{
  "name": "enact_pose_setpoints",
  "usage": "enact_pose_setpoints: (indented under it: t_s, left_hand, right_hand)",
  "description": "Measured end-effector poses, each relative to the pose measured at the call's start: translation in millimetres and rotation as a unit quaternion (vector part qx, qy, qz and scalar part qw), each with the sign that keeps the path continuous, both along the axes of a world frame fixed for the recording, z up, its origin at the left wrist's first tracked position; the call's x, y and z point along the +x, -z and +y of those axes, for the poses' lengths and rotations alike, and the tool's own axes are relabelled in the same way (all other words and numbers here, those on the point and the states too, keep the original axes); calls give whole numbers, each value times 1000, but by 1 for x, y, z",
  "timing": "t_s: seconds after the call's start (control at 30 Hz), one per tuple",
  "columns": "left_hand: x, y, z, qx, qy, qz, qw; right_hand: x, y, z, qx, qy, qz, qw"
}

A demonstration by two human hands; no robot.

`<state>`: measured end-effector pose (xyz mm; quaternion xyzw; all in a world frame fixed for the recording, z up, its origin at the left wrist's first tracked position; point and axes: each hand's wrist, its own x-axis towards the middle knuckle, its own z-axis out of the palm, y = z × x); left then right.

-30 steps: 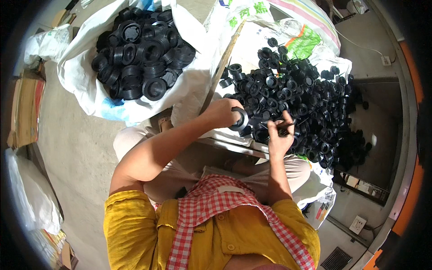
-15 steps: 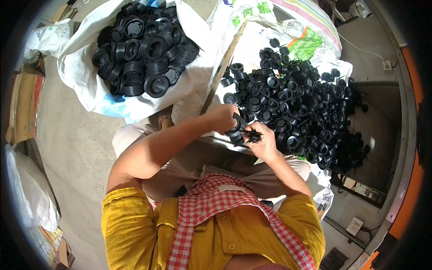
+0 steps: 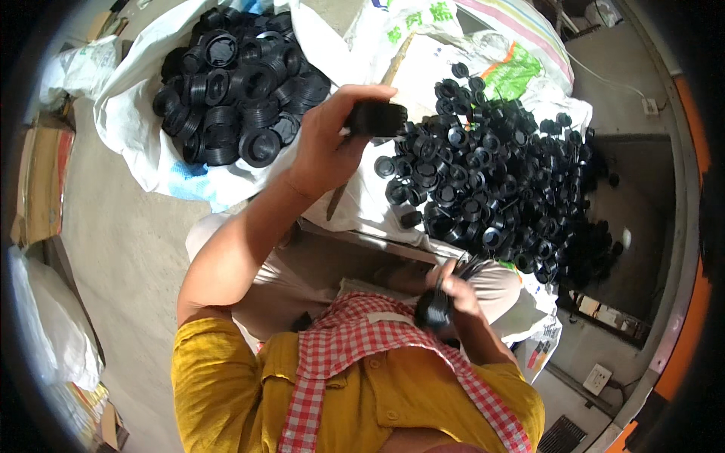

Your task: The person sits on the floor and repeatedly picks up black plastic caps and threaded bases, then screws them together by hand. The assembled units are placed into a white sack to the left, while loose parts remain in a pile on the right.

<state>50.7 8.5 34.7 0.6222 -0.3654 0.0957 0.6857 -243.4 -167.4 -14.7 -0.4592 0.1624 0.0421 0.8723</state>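
Note:
My left hand [image 3: 332, 143] is raised over the white sack cloth and grips a black round plastic cap [image 3: 376, 118]. My right hand [image 3: 453, 291] is drawn back near my lap and holds a thin black tool [image 3: 436, 306] with a bunch of black strips. To the right lies a big heap of small black plastic rings [image 3: 498, 189] on a white woven sheet [image 3: 423, 68]. At the upper left an open white sack [image 3: 136, 151] holds several larger black ribbed caps [image 3: 234, 98].
A wooden stick [image 3: 336, 200] lies on the sheet under my left hand. Cardboard boxes [image 3: 38, 185] and plastic bags [image 3: 45, 325] line the left side. A dark floor pit [image 3: 642, 249] sits right of the heap. The concrete floor [image 3: 128, 249] runs between.
My left hand has lifted away from the heap, up and left, with a black cap in it. My right hand has pulled back from the heap toward my lap.

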Motion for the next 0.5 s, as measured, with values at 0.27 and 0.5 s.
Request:
enact_pose_setpoints:
  t_s: [0.27, 0.5]
  left_hand:
    - [-79, 46, -10, 93, 604, 597, 520]
    - [-65, 36, -6, -52, 457, 367, 809]
  right_hand:
    - [99, -22, 15, -328, 199, -309, 870]
    - [118, -50, 9, -552, 135, -402, 718]
